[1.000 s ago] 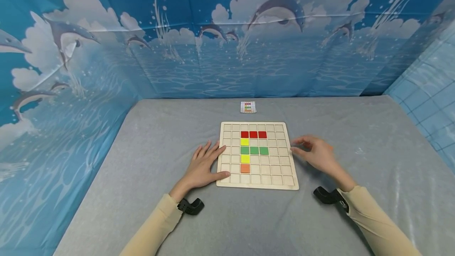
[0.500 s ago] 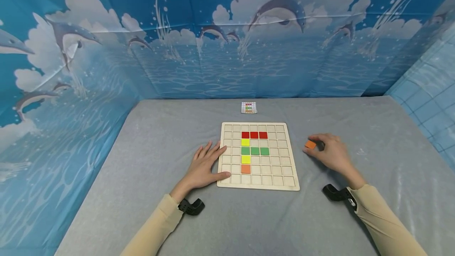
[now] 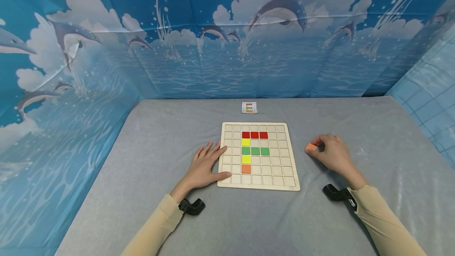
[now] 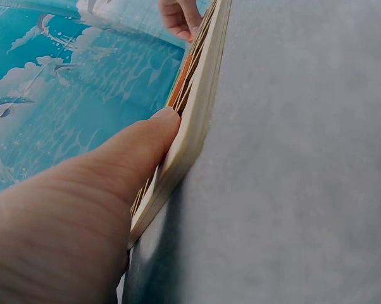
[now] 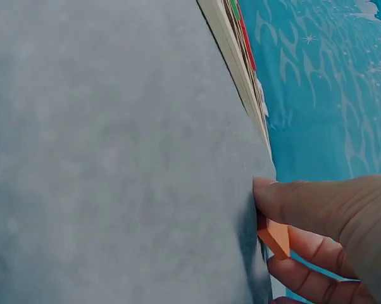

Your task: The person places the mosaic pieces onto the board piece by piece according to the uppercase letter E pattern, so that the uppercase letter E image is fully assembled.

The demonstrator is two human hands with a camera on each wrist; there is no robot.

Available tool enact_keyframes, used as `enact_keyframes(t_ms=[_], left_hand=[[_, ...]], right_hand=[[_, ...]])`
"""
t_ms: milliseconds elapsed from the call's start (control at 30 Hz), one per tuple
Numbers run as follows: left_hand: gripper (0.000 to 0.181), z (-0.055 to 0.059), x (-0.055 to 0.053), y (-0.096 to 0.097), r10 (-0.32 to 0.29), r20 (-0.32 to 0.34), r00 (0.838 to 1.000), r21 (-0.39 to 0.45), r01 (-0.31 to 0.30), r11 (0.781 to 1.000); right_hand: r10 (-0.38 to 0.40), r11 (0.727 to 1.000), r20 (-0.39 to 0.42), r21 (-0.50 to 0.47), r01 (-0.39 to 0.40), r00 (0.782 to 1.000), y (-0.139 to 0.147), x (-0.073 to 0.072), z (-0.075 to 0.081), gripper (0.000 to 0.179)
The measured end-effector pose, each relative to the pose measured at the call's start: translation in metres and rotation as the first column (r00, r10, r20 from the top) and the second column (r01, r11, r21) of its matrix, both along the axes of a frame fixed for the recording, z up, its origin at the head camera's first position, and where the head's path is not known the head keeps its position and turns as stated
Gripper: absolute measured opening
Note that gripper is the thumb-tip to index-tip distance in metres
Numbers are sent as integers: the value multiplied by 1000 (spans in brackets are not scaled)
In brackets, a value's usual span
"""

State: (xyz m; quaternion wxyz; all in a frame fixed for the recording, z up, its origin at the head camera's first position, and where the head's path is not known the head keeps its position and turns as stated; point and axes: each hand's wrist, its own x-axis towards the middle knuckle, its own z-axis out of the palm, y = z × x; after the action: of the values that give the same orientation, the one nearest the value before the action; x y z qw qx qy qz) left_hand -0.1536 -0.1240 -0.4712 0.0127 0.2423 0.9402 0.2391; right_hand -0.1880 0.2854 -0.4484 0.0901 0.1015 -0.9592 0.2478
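Note:
A pale wooden grid board (image 3: 273,171) lies on the table, with square tiles set in some cells. My left hand (image 3: 202,167) rests on its left side, fingers spread and fairly straight; in the left wrist view the thumb (image 4: 143,139) presses on the rim. To the right of the board, apart from it, my right hand (image 3: 332,153) pinches a small orange block (image 3: 311,147) between thumb and fingers. The block (image 5: 276,239) looks thick and tilted in the right wrist view, partly covered by the thumb.
In the board sit three red tiles (image 3: 254,135), three green tiles (image 3: 255,151), two yellow ones and one orange tile (image 3: 246,168). Behind it lies a small pattern card (image 3: 249,108). A dolphin-print curtain (image 3: 213,66) hangs along the table's back edge.
My right hand has drawn back rightward from the board's edge. The orange block, mostly hidden before, now shows between thumb and fingers and has tilted slightly. My left hand stays put.

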Motion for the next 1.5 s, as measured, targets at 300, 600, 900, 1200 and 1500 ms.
enact_keyframes(t_ms=[300, 600, 900, 1200, 1500], left_hand=[[82, 2, 1, 0, -8, -8, 1000, 15, 8, 1000], [82, 1, 0, 0, -6, -1, 1000, 10, 6, 1000], [83, 1, -1, 0, -1, 14, 1000, 0, 1, 1000], [83, 1, -2, -1, -2, 11, 1000, 2, 2, 1000], [84, -1, -2, -1, 0, 6, 1000, -5, 0, 1000]], right_hand=[[58, 997, -123, -34, -63, 991, -1, -2, 0, 26], [54, 992, -136, -103, -69, 989, -4, 0, -2, 17], [165, 945, -9, -286, -161, 986, -31, 8, 2, 10], [363, 857, 223, -460, -231, 905, -76, 23, 15, 10], [486, 809, 228, -482, -336, 843, -106, 25, 9, 8]])
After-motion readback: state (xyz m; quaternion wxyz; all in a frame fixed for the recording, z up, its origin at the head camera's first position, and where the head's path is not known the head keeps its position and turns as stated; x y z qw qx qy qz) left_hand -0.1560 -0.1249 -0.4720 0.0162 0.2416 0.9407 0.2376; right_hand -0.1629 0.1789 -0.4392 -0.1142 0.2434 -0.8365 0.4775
